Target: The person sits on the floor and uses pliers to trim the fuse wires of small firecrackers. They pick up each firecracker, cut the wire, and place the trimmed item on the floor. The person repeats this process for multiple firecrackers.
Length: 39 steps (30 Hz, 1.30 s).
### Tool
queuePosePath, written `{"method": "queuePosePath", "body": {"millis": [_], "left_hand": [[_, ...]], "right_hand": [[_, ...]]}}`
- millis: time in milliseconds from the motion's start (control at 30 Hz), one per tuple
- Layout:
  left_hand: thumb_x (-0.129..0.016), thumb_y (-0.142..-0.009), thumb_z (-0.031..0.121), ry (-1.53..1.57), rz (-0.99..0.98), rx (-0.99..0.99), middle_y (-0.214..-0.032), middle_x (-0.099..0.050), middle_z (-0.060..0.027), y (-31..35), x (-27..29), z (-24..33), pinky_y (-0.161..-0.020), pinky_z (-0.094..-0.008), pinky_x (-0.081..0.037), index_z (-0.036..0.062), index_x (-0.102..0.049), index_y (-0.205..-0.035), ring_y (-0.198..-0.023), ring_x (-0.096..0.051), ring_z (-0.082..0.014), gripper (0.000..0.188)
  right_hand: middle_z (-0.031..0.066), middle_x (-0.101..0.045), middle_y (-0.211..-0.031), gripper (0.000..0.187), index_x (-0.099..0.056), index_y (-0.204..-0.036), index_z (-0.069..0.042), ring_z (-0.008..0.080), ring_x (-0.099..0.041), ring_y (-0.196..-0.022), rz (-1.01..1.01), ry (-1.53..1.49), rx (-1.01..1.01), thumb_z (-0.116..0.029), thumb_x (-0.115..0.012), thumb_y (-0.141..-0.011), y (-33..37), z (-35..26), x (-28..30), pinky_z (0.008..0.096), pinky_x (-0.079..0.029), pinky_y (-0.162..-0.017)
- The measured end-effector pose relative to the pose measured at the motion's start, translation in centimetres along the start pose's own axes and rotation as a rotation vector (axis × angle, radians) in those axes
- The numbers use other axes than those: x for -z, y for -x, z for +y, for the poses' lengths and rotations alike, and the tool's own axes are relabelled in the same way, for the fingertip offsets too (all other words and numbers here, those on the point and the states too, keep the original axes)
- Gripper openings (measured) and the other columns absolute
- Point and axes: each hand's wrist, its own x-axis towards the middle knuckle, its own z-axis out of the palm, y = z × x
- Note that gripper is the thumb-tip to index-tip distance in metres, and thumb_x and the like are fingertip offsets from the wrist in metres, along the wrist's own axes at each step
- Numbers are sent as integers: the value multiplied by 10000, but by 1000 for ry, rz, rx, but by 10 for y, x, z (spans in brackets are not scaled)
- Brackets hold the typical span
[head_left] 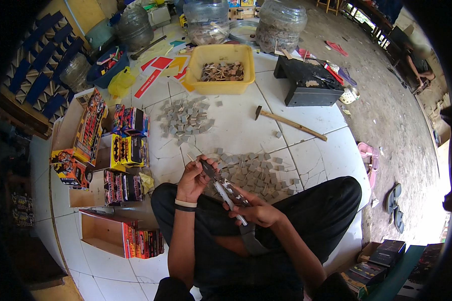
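My right hand (258, 211) is wrapped round the handles of a long pliers-like tool (223, 194), one handle silvery white, the other dark with flaking paint. The tool's dark head points up and left into my left hand (192, 179). There my left fingers are closed by the jaws, and a thin pale tip shows past them; what they pinch is mostly hidden. Just beyond both hands, small grey square pieces (258, 173) lie spread over the white tiles. A second heap of grey squares (185, 118) lies farther off to the left.
A yellow tub (221, 88) holds brown pieces. A hammer (291, 123) lies right of the heaps, below a black stool (311, 88). Colourful cardboard toy trucks and boxes (130, 150) line the left. Plastic jars (281, 25) stand behind; sandals (394, 205) lie at right.
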Motion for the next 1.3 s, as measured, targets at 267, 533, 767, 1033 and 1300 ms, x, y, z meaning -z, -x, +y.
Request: {"method": "queuePosePath", "body": {"millis": [267,533,767,1033,1300], "left_hand": [[-762,-946,130,62,-81,41,-1094,-660,-57,2,6,9,-1112,-506,-510,60,-621,-1189,-1100,-661,-279,289],[-707,-1003,185,35,8,-25,-1126,-676,-90,5,-16,14,-1042,-519,-560,20,-624,-1209,-1112,-695,-300,277],[-673,-1030,204,-59,-102,-95,-1357,-630,-116,-8,-4,12,-1096,-521,-541,48,-602,-1237,-1196,-670,-308,269],[-651,-1026,105,-48,41,-129,-1550,-503,-199,-13,-14,-4,-1134,-468,-525,52,-612,-1072,-1360,-576,-367,80],[-698,-999,100,-77,136,-73,-1428,-623,-163,-10,-9,-11,-1061,-349,-572,24,-644,-1077,-1290,-635,-259,122]], "right_hand": [[203,-598,-1402,755,-309,-1646,-144,369,-619,-1252,249,966,358,38,-584,-968,-4,-6,-13,415,-485,-1047],[174,-613,-1396,739,-305,-1647,-117,292,-631,-1243,166,775,392,21,-596,-981,-1,-11,-9,391,-459,-1078],[116,-585,-1452,726,-262,-1660,-96,207,-590,-1259,88,656,239,-49,-604,-1022,1,-8,9,374,-408,-1121],[142,-543,-1511,736,-166,-1683,-138,257,-577,-1312,140,163,206,-143,-571,-1068,-7,-1,-4,418,-430,-1123],[156,-543,-1514,785,-114,-1691,-193,284,-590,-1302,48,-23,167,-242,-593,-1071,-8,0,-8,466,-507,-1041]]}}
